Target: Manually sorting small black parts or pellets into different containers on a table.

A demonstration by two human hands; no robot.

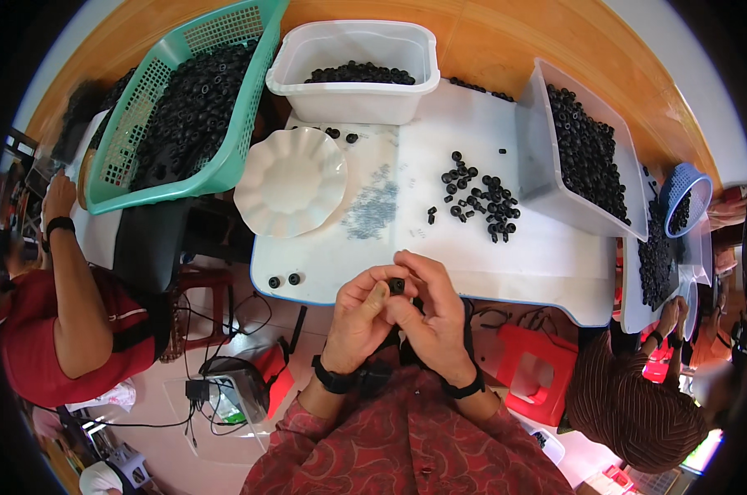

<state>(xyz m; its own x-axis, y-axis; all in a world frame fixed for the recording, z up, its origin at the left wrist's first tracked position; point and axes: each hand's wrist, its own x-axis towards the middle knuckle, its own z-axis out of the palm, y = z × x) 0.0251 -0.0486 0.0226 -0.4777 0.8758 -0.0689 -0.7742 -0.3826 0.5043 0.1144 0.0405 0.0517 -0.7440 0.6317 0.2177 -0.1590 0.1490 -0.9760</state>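
In front of my chest, at the near edge of the white table, a small black ring-shaped part (396,285) is held up between the fingertips of both hands. My left hand (353,322) pinches it from the left with thumb and forefinger. From the other side my right hand (433,318) closes its thumb and fingers on it. Ahead and to the right lies a loose group of small black parts (495,205). Two black rings (284,280) rest near the table's left front corner. Whether the held part is one piece or several joined cannot be made out.
A scalloped white plate (291,181) lies at left. Behind it stand a green basket (101,198) and a white tub (353,103) of black parts. A translucent bin (546,165) of black parts stands right. Co-workers sit left (76,330) and right (629,396); a red stool (538,371) stands below.
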